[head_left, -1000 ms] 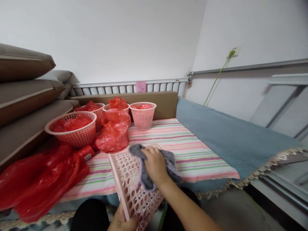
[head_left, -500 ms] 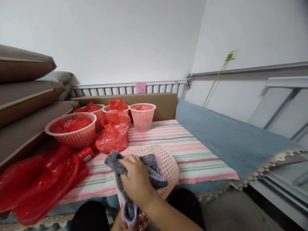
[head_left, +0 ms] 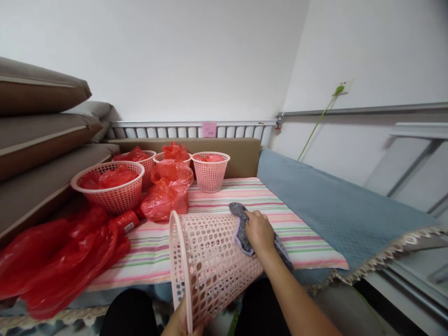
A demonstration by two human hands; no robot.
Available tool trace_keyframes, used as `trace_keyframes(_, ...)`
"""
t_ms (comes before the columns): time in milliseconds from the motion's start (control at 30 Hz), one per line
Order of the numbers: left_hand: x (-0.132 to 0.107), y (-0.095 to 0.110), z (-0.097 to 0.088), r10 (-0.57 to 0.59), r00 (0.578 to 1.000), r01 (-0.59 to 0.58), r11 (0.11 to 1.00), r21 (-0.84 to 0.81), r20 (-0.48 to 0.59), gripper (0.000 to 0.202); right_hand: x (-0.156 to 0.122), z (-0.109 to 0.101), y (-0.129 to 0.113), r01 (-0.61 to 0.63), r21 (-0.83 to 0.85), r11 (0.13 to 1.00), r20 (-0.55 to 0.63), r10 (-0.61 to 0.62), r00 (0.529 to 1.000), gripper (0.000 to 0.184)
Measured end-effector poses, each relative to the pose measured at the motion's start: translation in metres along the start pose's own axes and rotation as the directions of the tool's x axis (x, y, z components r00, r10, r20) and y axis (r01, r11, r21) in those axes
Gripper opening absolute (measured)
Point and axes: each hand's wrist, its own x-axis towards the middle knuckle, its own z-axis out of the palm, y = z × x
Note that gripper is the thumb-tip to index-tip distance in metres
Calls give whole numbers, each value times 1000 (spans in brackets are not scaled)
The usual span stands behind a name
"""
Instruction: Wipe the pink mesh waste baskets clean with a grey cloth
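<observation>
A pink perforated plastic basket (head_left: pixel 217 252) lies on its side over my lap, its open rim facing left. My left hand (head_left: pixel 185 319) grips it low at the rim; some fingers are hidden behind the plastic mesh. On the basket's closed right end, my right hand (head_left: pixel 261 231) presses a grey cloth (head_left: pixel 241 228) with a pale purple edge. The cloth is bunched under my fingers, and part of it hangs down behind my wrist.
Several pink baskets (head_left: pixel 108 198) lined with red bags stand at the back left, beside a tied red bag (head_left: pixel 166 200). Loose red plastic bags (head_left: pixel 70 261) spread at left on the striped cloth (head_left: pixel 304 238). Stacked cushions (head_left: pixel 38 135) rise at far left.
The basket has turned so its rim now shows at left. My right hand has moved right with the grey cloth, from over the basket's near side to its closed end.
</observation>
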Motion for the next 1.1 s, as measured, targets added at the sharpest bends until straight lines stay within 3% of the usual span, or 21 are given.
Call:
trace_keyframes(100, 9, 21, 4, 1, 999, -5, 996, -89, -49, 114, -10, 2, -2, 34, 4, 999, -38, -33, 999, 36)
trace_keyframes(233, 15, 64, 23, 30, 999, -37, 988, -149, -45, 89, -15, 2, -4, 45, 25, 999, -55, -44, 998, 38)
trace_keyframes(333, 13, 78, 34, 1, 1000, -2, 986, -169, -6, 80, -13, -3, -10, 30, 75, 997, -17, -29, 999, 36)
trace_keyframes(400, 12, 75, 36, -7, 1000, 10, 985, -175, 18, 75, -16, -10, -28, 56, 163, 985, -3, -56, 998, 33)
trace_keyframes(467, 12, 66, 33, 31, 1000, -31, 990, -138, 2, 73, -27, -19, -59, 158, 297, 942, -39, -153, 987, 34)
trace_keyframes(600, 18, 42, 17, 175, 959, -151, 981, 119, -223, 72, -62, -36, -130, 419, 515, 748, -157, -398, 904, 36)
trace_keyframes(700, 21, 26, 1, 246, 905, -153, 950, 274, -348, 69, -79, -35, -152, 487, 559, 671, -171, -481, 860, 36)
trace_keyframes(800, 20, 11, -7, 254, 921, -176, 948, 267, -296, 74, -76, -20, -134, 504, 506, 700, -180, -486, 855, 42)
trace_keyframes(867, 19, 2, -7, 228, 942, -177, 961, 210, -247, 72, -61, -6, -103, 459, 410, 788, -163, -431, 887, 43)
trace_keyframes(1000, 15, -8, -6, 160, 973, -132, 977, 169, -165, 71, -18, 14, -27, 156, 148, 977, -71, -146, 987, 39)
trace_keyframes(1100, 14, -9, -5, 152, 982, -127, 972, 199, -114, 75, 1, 19, 5, 4, 59, 998, -53, -1, 999, 38)
